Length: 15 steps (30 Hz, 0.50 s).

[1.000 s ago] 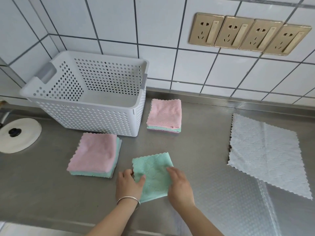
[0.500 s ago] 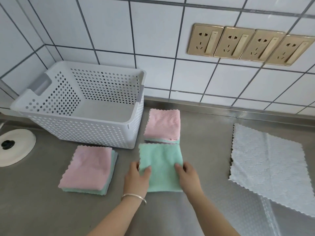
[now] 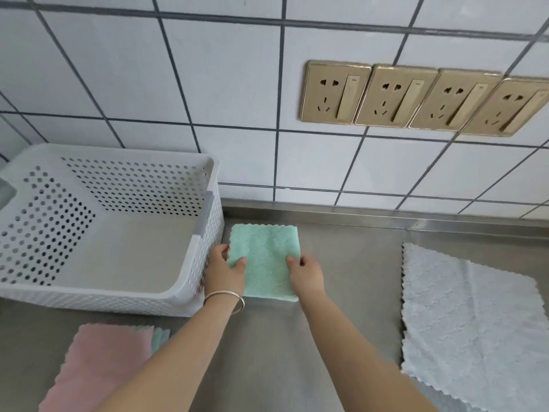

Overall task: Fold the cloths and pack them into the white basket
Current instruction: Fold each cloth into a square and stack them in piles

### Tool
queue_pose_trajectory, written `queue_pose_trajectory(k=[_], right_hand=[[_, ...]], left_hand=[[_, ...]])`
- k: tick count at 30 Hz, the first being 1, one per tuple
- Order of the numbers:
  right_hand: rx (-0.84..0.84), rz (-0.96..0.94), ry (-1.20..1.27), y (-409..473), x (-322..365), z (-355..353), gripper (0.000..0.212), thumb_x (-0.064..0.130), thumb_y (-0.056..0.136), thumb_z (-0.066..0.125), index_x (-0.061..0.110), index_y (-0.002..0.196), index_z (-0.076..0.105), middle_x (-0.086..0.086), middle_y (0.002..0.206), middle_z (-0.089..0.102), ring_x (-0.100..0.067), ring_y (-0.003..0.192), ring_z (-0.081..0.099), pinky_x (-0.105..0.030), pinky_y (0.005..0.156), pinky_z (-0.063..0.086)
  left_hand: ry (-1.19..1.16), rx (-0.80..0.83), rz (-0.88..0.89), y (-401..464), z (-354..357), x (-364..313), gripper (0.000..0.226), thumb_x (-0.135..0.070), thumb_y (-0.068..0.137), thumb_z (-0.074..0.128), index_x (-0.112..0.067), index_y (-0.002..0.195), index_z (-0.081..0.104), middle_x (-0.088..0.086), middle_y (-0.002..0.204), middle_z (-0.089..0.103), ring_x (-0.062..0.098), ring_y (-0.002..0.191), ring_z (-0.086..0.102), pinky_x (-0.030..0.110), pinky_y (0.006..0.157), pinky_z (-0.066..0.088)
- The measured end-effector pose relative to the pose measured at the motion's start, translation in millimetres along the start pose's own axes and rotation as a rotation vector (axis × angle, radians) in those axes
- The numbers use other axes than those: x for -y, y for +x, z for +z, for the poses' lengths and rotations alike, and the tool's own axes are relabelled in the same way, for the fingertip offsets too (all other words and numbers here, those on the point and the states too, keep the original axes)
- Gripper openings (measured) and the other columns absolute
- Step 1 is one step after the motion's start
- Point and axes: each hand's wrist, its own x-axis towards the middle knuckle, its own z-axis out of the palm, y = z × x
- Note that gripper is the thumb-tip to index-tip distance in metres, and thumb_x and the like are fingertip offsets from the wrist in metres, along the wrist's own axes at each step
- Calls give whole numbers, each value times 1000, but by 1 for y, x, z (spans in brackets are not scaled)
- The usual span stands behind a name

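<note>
A: Just right of the white basket, on the steel counter: one green cloth, folded to a near-square pad. Orientation?

B: Long axis runs from the near edge toward the tiled wall, slightly the longer way. Scalloped edge faces the wall; the smooth fold edge faces the person. Left side lies just beside the basket's right wall.

A: Hands?

B: Left hand, bracelet at the wrist, pinches the cloth's left edge, thumb on top, fingers under or behind. Right hand grips the right edge the same way, fingers curled closed on the fabric. Whether the cloth rests fully on a pile or is held a little above the surface, I cannot tell.

A: Other items, placed against the basket?

B: Basket: perforated, nothing in it. In front of its near wall, a stack with a pink cloth on top and green edges showing at its right side. Well to the basket's right, beyond the hands, a white cloth spread flat and unfolded. On the wall above and right of the basket, four gold sockets in a row.

A: Change from half a second ago?

B: The green cloth lay nearer the person then, in front of a pink-topped pile beside the basket's right wall. It now sits over that spot and the pink pile no longer shows. Both hands have kept hold of its sides. Basket, front stack and white cloth have not shifted on the counter.
</note>
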Motion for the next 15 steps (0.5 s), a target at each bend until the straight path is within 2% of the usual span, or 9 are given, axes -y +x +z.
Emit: queue_pose_trajectory(k=[2,5,9,11,13,15], right_hand=[[-17,39,-36,4,-8,4,18,24,94,47,7,88,50,0,70,47,-13,59,43,-24,48,32],[-26,48,-59,10,-12,7,17,26,92,50,8,92,52,-3,79,52,-16,65,47,-25,49,35],[-4,10,-56,10,-8,0,26,29,88,56,14,110,53,-1,94,56,-18,82,54,-26,68,42],[-29,-71,-43,1,-14,-15,32,31,86,60,19,113,49,3,94,55,-14,83,54,-25,72,41],[-96,-160,-81,-11,-29,-39,33,29,84,63,21,112,48,4,96,55,-12,85,54,-24,73,39],[-192,-245,-196,-21,-57,-71,32,24,84,63,19,113,51,4,98,55,-12,89,54,-24,74,38]], left_hand=[[29,-5,-12,3,5,7,44,-16,84,63,-11,124,46,10,129,57,29,116,55,37,97,42],[108,-39,-14,5,10,14,43,-16,85,62,-10,124,46,9,130,56,29,118,53,37,97,40],[269,-81,85,1,10,10,48,-20,83,63,-12,126,44,10,129,55,32,115,54,39,93,44],[438,-118,247,-7,10,8,62,-18,77,69,-9,132,41,15,131,50,35,117,49,43,95,43],[596,-176,485,-17,16,8,77,-17,66,75,-6,133,39,20,133,46,38,121,46,46,99,42],[620,-201,708,-34,27,1,78,-18,63,72,-8,132,37,17,136,40,35,125,39,44,105,37]])
